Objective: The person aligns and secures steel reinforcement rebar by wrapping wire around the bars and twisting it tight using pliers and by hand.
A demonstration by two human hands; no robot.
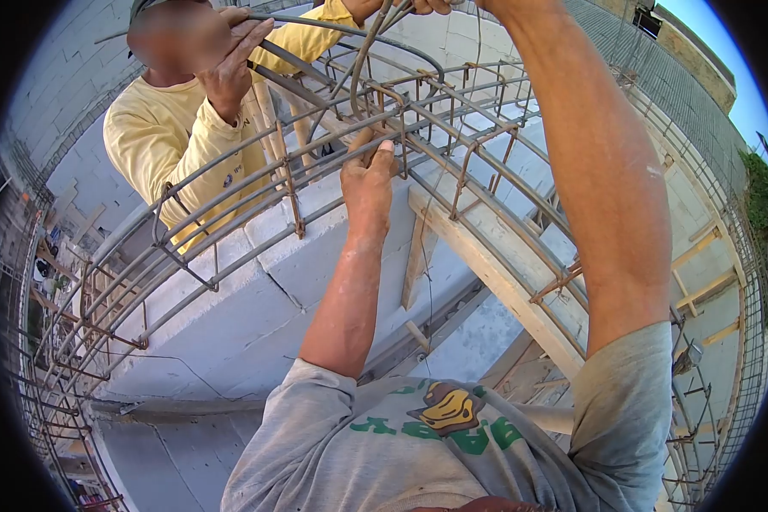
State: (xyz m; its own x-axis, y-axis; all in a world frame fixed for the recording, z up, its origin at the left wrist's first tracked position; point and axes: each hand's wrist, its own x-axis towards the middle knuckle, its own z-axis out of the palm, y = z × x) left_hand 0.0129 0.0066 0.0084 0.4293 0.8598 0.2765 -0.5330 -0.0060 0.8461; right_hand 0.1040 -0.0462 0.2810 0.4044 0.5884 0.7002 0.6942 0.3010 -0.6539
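To work this joint well, the left hand [369, 181] should steady the crossing bars without shifting their spacing, thumb clear of any pinch between them. Its fingers are closed on a bar of the rebar cage [289, 181]; the right hand [433, 5] is mostly cut off at the top edge (so I cannot tell its grip). The cage lies over the block wall [230, 333], its long axis bowed, running from lower left up through the middle, then down to the right above the wooden board [491, 277].

Construction site, rebar cages [401, 111] visible.
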